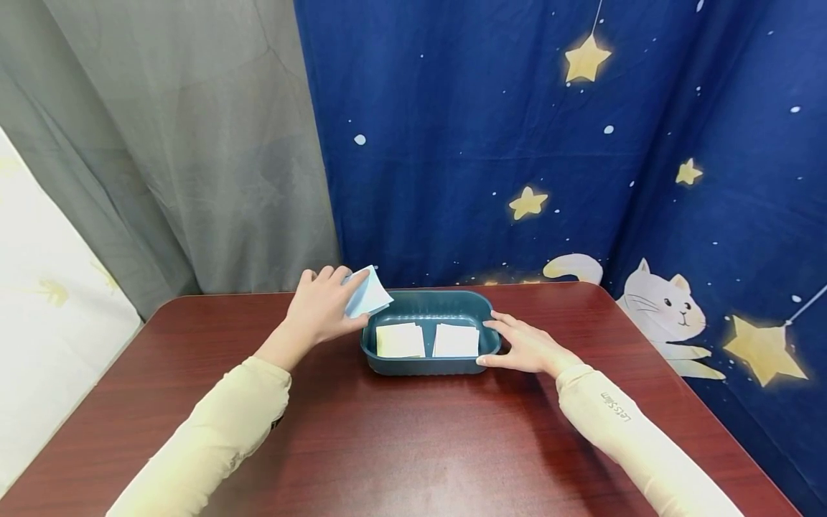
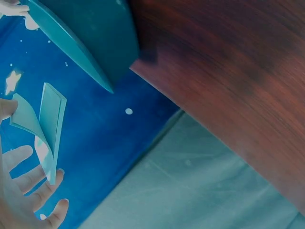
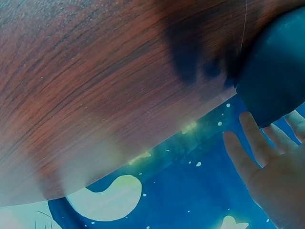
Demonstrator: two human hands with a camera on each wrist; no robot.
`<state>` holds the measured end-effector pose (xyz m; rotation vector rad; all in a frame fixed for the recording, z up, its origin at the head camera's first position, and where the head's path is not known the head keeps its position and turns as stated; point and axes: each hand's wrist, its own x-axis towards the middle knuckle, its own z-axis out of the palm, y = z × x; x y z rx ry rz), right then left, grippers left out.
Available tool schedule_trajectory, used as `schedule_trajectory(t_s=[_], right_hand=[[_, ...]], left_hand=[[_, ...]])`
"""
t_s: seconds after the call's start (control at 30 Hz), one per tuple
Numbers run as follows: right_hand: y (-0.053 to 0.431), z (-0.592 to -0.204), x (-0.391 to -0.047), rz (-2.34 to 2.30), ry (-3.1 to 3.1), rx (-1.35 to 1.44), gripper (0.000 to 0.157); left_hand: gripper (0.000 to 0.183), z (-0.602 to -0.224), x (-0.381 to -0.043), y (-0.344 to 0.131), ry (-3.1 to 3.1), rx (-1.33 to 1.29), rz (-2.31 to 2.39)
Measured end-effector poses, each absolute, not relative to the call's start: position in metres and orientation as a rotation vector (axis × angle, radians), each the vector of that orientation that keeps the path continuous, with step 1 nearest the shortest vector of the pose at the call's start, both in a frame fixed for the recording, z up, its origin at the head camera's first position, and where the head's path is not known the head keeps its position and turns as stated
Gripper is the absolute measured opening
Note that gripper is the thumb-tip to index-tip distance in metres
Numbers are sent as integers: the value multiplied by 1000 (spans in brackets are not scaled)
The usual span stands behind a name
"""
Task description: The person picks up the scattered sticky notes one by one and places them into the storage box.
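In the head view my left hand (image 1: 323, 305) holds a light blue sticky note pad (image 1: 370, 294) between thumb and fingers, above the left end of a dark teal plastic basin (image 1: 428, 366). The left wrist view shows the pad (image 2: 51, 121) parted into a bent leaf of sheets and a thicker stack. Inside the basin lie a pale yellow paper pad (image 1: 399, 341) on the left and a white paper pad (image 1: 456, 341) on the right. At the basin's right end my right hand (image 1: 523, 346) touches the rim, its fingers spread and fairly straight.
The basin stands on a reddish-brown wooden table (image 1: 413, 445), close to its far edge. Behind the table hang a grey curtain (image 1: 232, 143) and a blue curtain (image 1: 465, 143) with stars and a cat.
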<state>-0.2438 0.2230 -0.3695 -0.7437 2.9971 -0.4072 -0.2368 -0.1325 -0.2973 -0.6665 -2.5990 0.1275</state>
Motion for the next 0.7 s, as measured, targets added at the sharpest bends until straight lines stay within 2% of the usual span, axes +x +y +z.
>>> schedule_trajectory(t_s=[0.7], right_hand=[[223, -369, -244, -401, 2991, -720, 86]], left_hand=[[70, -316, -246, -93, -2674, -774, 98]])
